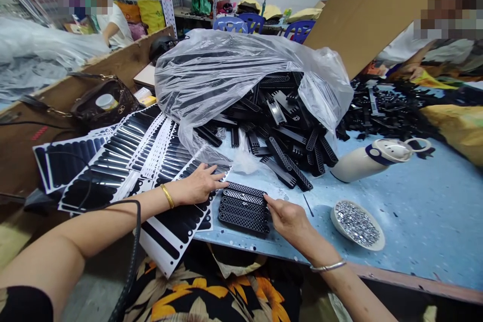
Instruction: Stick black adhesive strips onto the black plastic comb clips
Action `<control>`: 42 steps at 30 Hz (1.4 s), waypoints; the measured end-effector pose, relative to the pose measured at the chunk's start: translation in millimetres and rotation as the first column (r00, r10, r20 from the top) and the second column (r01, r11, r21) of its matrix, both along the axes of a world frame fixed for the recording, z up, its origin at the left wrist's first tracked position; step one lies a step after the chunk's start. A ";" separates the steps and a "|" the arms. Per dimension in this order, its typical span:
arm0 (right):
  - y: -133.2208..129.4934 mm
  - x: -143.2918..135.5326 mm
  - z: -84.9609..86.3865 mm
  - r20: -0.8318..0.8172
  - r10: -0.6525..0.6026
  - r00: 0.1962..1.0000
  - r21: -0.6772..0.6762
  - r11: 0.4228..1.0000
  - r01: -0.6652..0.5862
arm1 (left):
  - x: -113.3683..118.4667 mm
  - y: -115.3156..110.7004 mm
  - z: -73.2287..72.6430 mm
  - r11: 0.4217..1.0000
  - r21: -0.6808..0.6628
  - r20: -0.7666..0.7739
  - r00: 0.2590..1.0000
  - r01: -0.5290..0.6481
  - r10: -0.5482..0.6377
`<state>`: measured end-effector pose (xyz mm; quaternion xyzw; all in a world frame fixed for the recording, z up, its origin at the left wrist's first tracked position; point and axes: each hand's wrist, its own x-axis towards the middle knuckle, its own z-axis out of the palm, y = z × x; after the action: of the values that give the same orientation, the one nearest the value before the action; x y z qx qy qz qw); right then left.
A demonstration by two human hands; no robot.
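Several black perforated strips (pixel 244 209) lie side by side in a block near the table's front edge. My left hand (pixel 200 182), fingers spread, rests over the sticker sheets, its fingertips at the block's upper left corner. At the upper right end of the block is my right hand (pixel 287 214), its thumb and index finger together on the top strip's end. Behind them, a clear plastic bag (pixel 222 70) spills a heap of black plastic parts (pixel 279 131). Sheets of black stickers (pixel 109 161) fan out at the left.
On the blue table (pixel 426 221), a bowl of small metal pieces (pixel 356 224) and a lying cream bottle (pixel 362 161) are at the right. More black parts (pixel 377 105) are piled behind. A brown handbag (pixel 105 103) sits left. Two other people are beyond the table.
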<state>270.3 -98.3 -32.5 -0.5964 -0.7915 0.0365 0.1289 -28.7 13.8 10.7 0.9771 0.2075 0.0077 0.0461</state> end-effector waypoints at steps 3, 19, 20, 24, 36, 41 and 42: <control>3.8 -0.9 0.3 -0.105 0.006 0.994 0.066 0.998 0.001 | 3.4 -3.0 -2.6 0.996 -0.071 0.044 0.997 -0.055 0.058; -5.8 -53.0 30.0 0.059 0.148 0.987 0.146 0.977 -0.155 | 45.0 -32.6 0.4 0.997 -0.051 0.154 0.986 -0.058 0.065; -5.4 -54.4 29.8 0.087 0.134 0.987 0.122 0.982 -0.145 | 44.6 -32.5 -0.9 0.997 -0.056 0.155 0.985 -0.061 0.069; -4.7 -58.1 32.1 0.203 0.095 0.975 0.042 0.994 -0.105 | 41.7 -32.3 -4.6 0.993 -0.078 0.157 0.983 -0.084 0.096; -14.8 -48.3 30.4 0.369 0.077 0.926 0.022 0.996 -0.092 | 29.7 -42.6 -12.6 0.993 -0.069 0.252 0.961 -0.099 0.113; -12.5 -52.1 35.0 0.396 0.137 0.908 -0.040 0.991 -0.131 | 29.9 -44.1 -12.8 0.988 -0.106 0.258 0.956 -0.113 0.137; -11.7 -52.7 36.2 0.393 0.146 0.908 -0.054 0.989 -0.136 | 30.4 -43.8 -12.7 0.986 -0.111 0.269 0.951 -0.125 0.151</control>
<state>217.6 -110.0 3.8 -0.5342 -0.8416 -0.0658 -0.0443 1.7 -30.1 -2.0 0.9463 0.2672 0.1378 0.1190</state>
